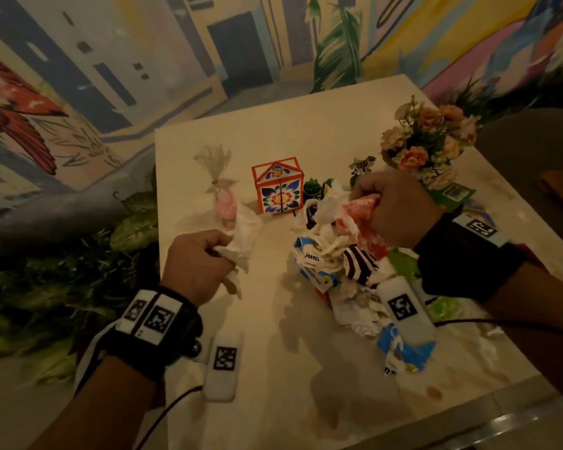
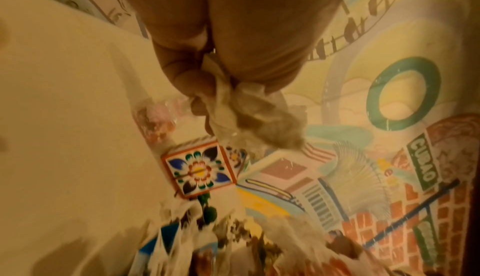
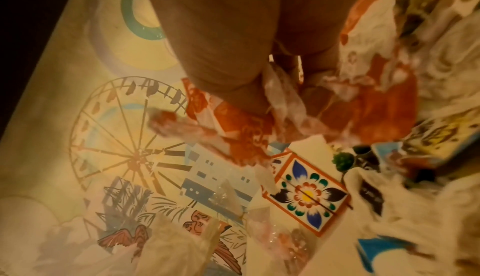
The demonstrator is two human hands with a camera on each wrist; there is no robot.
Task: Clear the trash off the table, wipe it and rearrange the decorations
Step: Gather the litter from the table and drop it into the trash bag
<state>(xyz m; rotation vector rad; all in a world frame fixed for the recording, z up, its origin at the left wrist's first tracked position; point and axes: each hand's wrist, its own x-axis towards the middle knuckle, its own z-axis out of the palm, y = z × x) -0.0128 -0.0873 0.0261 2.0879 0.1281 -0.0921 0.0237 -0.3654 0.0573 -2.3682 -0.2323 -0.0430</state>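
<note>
Two hands at work, head view: left hand (image 1: 198, 262) curled round a crumpled tissue (image 1: 238, 246); right hand (image 1: 391, 209) fisted on an orange-and-white wrapper (image 1: 360, 206) atop the trash pile (image 1: 345, 274) mid-table (image 1: 273, 336) — likely bunching litter for one carry. Floral box (image 1: 278, 189) and flower bouquet (image 1: 428, 141) stand behind, spared.
Left wrist view: fingers (image 2: 193, 79) pinch tissue tight.
Right wrist view: wrapper bunched in closed fingers (image 3: 319, 93) — box just beyond.

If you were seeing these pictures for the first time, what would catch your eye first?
The trash pile at table centre, the right hand gripping a red-and-white wrapper atop it. Then the floral box behind, and the left hand pinching a tissue.
</note>
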